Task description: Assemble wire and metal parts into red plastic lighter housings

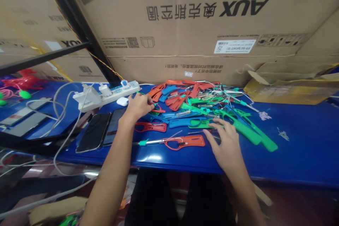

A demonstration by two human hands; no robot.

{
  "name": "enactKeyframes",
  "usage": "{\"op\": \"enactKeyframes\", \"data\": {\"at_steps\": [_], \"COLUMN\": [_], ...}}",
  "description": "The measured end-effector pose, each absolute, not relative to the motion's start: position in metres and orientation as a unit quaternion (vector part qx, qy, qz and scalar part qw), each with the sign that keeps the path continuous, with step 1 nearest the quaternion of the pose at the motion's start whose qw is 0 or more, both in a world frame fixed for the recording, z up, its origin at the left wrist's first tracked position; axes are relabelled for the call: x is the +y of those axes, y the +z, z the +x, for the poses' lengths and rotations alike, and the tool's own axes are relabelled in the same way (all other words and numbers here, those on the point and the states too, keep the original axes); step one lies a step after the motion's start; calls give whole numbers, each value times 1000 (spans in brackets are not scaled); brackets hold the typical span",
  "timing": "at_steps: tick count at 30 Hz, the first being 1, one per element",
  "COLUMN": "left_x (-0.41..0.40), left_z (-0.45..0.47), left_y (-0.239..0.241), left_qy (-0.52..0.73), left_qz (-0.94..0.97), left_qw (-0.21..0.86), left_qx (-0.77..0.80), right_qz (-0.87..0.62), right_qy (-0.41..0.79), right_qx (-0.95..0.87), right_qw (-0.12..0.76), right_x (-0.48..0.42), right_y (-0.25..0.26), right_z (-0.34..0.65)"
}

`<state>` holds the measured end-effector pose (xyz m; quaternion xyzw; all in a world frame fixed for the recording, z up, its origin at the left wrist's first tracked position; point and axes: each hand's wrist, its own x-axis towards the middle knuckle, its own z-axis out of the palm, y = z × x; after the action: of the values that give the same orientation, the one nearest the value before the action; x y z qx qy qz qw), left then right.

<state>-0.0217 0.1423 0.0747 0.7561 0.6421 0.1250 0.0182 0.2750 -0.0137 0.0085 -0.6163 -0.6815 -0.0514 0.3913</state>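
Note:
Several red, blue and green plastic handle shells of long-nozzle lighters lie in a loose pile [182,104]. My left hand [139,106] is at the pile's left edge, fingers bent together; what they hold, if anything, is hidden. Spread thumb and fingers mark my right hand [224,137], whose fingertips reach the end of a green handle shell [202,123] beside a blue shell [181,123]. In front, between both hands, an orange lighter handle [192,141] lies flat with a metal tube [156,141] and a thin wire on it. A thin screwdriver-like rod [197,132] lies by my right thumb.
Two dark phones [94,132] and a white power strip [106,99] with plugs and cables are on the left. A large cardboard box [185,42] stands behind the blue table [299,141]. An open taped carton [288,90] sits at the back right. A black metal post [79,24] rises at left.

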Motion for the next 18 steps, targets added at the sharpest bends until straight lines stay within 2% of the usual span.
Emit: {"op": "enactKeyframes", "data": {"at_steps": [7, 18], "left_x": [145, 161], "left_z": [-5, -7], "left_y": [69, 58], "left_qy": [150, 253], "left_qz": [769, 810], "left_qw": [25, 108], "left_qx": [621, 518], "right_qz": [-615, -599], "right_qy": [-44, -28], "right_qx": [-688, -693], "right_qw": [383, 400], "right_x": [-14, -13], "right_y": [10, 9], "right_z": [274, 275]}}
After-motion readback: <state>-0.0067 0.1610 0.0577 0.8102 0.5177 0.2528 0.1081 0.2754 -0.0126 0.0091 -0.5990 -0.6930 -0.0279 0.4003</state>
